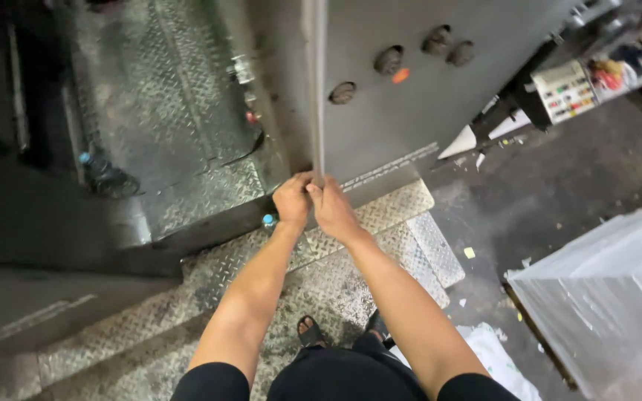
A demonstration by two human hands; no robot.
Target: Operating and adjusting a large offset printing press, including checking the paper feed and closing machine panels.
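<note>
Left hand [292, 200] and right hand [332, 210] clenched on lower end of vertical metal sheet [316, 89]. Risk: thin edge cuts palms; slip likely on worn tread plate [380, 245].

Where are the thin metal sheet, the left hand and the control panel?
thin metal sheet [318, 96], head view, middle of its edge.
left hand [292, 200], head view, knuckles.
control panel [565, 90], head view, buttoned face.

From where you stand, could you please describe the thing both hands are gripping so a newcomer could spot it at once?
Start at the big grey machine with round knobs. A thin grey metal sheet stands upright, edge-on, before its face. The left hand and right hand grip its bottom end; it is the only long upright strip there.
</note>
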